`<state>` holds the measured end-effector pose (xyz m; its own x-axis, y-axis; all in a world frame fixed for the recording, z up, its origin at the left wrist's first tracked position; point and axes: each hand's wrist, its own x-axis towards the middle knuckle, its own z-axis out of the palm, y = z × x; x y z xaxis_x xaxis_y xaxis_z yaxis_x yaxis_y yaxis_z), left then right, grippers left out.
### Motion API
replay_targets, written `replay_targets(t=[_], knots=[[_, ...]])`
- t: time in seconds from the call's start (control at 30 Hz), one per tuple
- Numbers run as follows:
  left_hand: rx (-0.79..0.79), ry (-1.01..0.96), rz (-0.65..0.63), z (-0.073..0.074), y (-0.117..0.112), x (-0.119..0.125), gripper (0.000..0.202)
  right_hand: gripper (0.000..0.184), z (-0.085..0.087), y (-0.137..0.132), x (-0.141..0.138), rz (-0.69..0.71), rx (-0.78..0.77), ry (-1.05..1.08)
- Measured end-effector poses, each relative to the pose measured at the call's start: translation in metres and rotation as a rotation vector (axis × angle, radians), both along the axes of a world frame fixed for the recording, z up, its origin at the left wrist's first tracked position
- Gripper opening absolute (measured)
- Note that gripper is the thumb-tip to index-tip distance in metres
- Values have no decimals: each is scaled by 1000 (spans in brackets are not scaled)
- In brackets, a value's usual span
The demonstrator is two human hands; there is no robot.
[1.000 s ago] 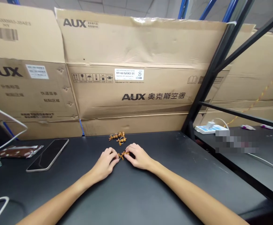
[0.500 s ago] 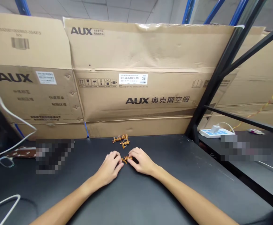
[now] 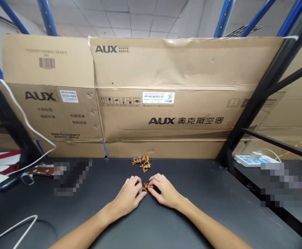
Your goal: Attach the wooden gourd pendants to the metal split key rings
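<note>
A small glossy brown gourd-shaped keychain (image 3: pixel 148 186) lies at the black tabletop, between my two hands. My left hand (image 3: pixel 130 194) is curled with thumb and fingers closed at its left end, by the cord part. From the other side, my right hand (image 3: pixel 166 192) pinches the rounded beads between thumb and fingertips. Both hands rest low on the table and partly cover the piece. Just behind them lie similar brown keychains with metal rings: a nearer one (image 3: pixel 146 167) and a row (image 3: pixel 140 160) behind it.
Large cardboard boxes (image 3: pixel 187 76) stand along the table's back edge. A black metal post (image 3: pixel 254 90) rises at right, with a white power strip (image 3: pixel 260 159) beyond it. At left are a white cable (image 3: pixel 24 117), glasses (image 3: pixel 27 178) and a blurred dark object (image 3: pixel 73 176).
The camera view has shifted, so the whole scene sits lower and farther right. Both hands stay at the same keychain, with little visible change in their grip.
</note>
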<state>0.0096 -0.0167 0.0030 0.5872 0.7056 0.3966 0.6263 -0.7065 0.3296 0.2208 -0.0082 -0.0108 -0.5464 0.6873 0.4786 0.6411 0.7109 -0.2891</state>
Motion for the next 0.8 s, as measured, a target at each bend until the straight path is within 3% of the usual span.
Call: replay_targets(t=[0.5,0.8], knots=[[-202,-148,-66,4,9,-7,15,10,-1,6,-2,-59,-38,70],[-216,-213,-32,-1,13,-3,20,10,0,4,-1,-32,-34,64]])
